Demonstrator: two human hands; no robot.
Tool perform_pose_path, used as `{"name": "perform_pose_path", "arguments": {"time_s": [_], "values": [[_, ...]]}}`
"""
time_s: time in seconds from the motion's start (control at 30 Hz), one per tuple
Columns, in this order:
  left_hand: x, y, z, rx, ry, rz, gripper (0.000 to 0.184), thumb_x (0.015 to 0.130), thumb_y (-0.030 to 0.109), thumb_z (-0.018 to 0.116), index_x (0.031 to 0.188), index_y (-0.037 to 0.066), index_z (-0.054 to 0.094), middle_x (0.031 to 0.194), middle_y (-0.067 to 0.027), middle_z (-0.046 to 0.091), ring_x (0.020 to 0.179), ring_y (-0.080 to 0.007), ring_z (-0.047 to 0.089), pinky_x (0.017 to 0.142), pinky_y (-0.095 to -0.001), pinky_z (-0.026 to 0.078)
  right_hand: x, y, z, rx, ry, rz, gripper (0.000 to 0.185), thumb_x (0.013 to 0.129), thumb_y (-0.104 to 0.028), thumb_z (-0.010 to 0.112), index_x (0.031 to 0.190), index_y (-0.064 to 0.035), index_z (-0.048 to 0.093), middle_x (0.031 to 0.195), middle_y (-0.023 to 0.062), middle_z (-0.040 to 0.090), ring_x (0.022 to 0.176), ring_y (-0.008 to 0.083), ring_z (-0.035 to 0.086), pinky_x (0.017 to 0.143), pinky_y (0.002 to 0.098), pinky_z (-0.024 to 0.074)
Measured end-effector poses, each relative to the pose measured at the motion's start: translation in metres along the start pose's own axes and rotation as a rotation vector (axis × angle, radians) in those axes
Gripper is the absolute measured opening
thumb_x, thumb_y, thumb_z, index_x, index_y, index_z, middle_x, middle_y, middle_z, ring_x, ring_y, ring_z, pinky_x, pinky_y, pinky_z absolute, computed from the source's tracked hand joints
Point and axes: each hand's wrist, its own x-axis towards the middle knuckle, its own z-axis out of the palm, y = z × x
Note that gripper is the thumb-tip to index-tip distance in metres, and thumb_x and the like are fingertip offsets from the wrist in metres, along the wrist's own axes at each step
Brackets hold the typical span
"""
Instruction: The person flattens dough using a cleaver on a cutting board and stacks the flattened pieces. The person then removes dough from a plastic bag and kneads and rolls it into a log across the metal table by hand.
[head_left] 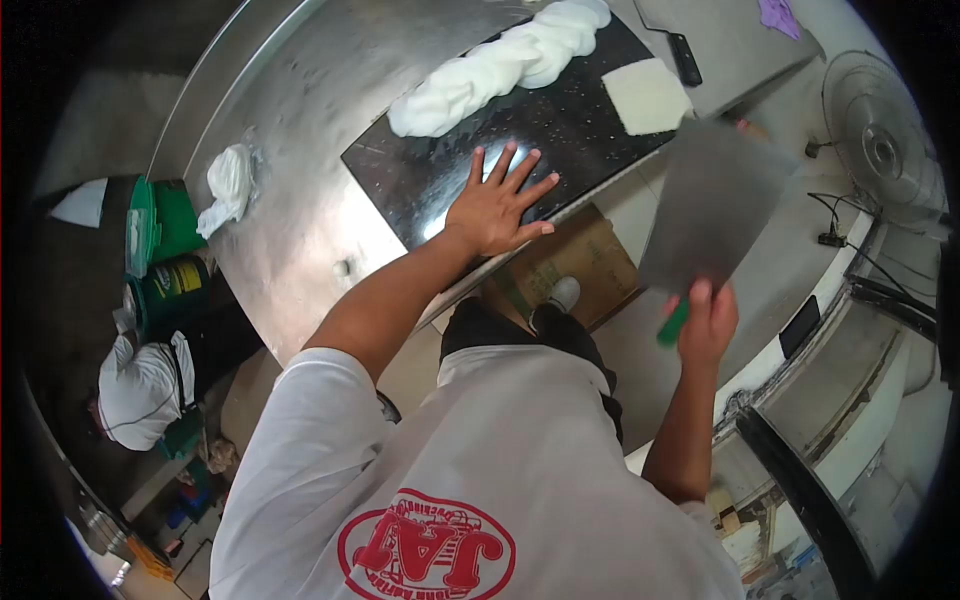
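My left hand (496, 205) rests flat on the near part of a black slab (590, 115), fingers spread and holding nothing. Beyond the fingertips a long, glossy white mass (500, 68), folded like a twisted rope of dough, lies along the slab's far side. On the slab's right end is a white, roughly square pad (646, 97); I cannot tell its material. My right hand (708, 325) is closed round the green handle of a wide-bladed cleaver (712, 205). Its broad metal blade, slightly blurred, is raised off the slab's right side, apart from the white mass.
The slab lies on a steel table (300, 170). A crumpled white cloth or bag (230, 185) is at its left. A black-handled tool (684, 58) lies at the back right. A fan (882, 148) stands right, a cardboard box (580, 265) below, and another person (150, 390) at left.
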Motion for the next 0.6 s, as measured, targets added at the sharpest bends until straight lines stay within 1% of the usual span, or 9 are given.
{"name": "perform_pose_path", "arguments": {"time_s": [0.1,0.17,0.2,0.27,0.37,0.43,0.47,0.5,0.6], "values": [[0.011,-0.005,0.002,0.018,0.009,0.019,0.074,0.097,0.070,0.037,0.159,0.030,0.031,0.168,-0.0108,0.019,0.155,-0.0393,0.010,0.121,-0.0655,0.005,0.094,0.034,0.037,0.118,0.098,0.006,0.030,0.103,-0.032,0.056,0.104,-0.0021,0.060,0.083,0.0040,0.061,0.066,0.0118,0.059,0.061,0.0288,0.0511],[0.013,-0.004,0.002,0.032,0.024,0.016,0.072,0.098,0.067,0.037,0.159,0.029,0.032,0.167,-0.0112,0.020,0.155,-0.0381,0.012,0.122,-0.0633,0.006,0.147,0.074,0.064,0.182,0.020,0.339,0.028,0.104,-0.031,0.054,0.103,-0.0032,0.057,0.083,0.0039,0.061,0.061,0.0128,0.057,0.057,0.0302,0.0494],[0.015,-0.005,0.004,0.005,0.041,-0.014,0.070,0.099,0.066,0.037,0.158,0.029,0.033,0.167,-0.0117,0.021,0.155,-0.0377,0.013,0.122,-0.0624,0.006,0.151,0.078,0.069,0.201,0.040,0.334,0.028,0.104,-0.031,0.054,0.103,-0.0032,0.057,0.083,0.0039,0.061,0.061,0.0128,0.057,0.057,0.0302,0.0494],[0.017,-0.008,0.002,-0.043,0.057,-0.048,0.068,0.100,0.063,0.038,0.157,0.027,0.036,0.167,-0.0128,0.023,0.155,-0.0374,0.014,0.123,-0.0606,0.007,0.153,0.084,0.076,0.165,0.012,0.642,0.025,0.104,-0.030,0.053,0.104,-0.0054,0.056,0.078,0.0039,0.059,0.058,0.0131,0.055,0.053,0.0312,0.0469],[0.019,-0.012,0.000,-0.198,0.039,-0.062,0.069,0.099,0.063,0.041,0.157,0.026,0.037,0.166,-0.0138,0.023,0.154,-0.0382,0.016,0.122,-0.0612,0.008,0.100,0.063,0.080,-0.012,-0.106,0.565,0.022,0.105,-0.027,0.051,0.109,-0.0069,0.058,0.073,0.0025,0.055,0.056,0.0109,0.051,0.051,0.0323,0.0451],[0.012,-0.004,-0.030,-0.139,0.038,-0.001,0.070,0.097,0.063,0.045,0.156,0.025,0.038,0.165,-0.0158,0.025,0.154,-0.0379,0.019,0.121,-0.0612,0.012,0.054,0.056,0.081,-0.256,-0.423,0.626,0.028,0.102,-0.030,0.055,0.114,-0.0055,0.058,0.078,0.0093,0.064,0.065,0.0202,0.062,0.059,0.0388,0.0507],[0.008,-0.010,-0.026,-0.124,0.033,0.166,0.070,0.097,0.064,0.045,0.155,0.027,0.039,0.165,-0.0141,0.026,0.153,-0.0374,0.020,0.121,-0.0615,0.012,0.029,0.063,0.085,-0.326,-0.579,0.473,0.034,0.099,-0.033,0.059,0.117,-0.0042,0.059,0.085,0.0143,0.067,0.075,0.0268,0.066,0.067,0.0420,0.0519],[0.002,-0.016,-0.014,-0.117,0.022,0.337,0.069,0.096,0.065,0.045,0.155,0.028,0.041,0.164,-0.0123,0.028,0.153,-0.0368,0.022,0.121,-0.0618,0.013,0.003,0.079,0.097,-0.397,-0.675,0.410,0.039,0.097,-0.036,0.061,0.119,-0.0036,0.060,0.092,0.0184,0.069,0.083,0.0321,0.067,0.073,0.0442,0.0521],[-0.014,-0.021,0.001,-0.132,-0.069,0.445,0.069,0.094,0.068,0.046,0.152,0.031,0.044,0.162,-0.0050,0.035,0.153,-0.0345,0.024,0.120,-0.0636,0.017,-0.020,0.108,0.126,-0.535,-0.784,0.367,0.049,0.093,-0.042,0.067,0.121,-0.0029,0.064,0.103,0.0257,0.070,0.098,0.0415,0.068,0.085,0.0477,0.0514]]}}
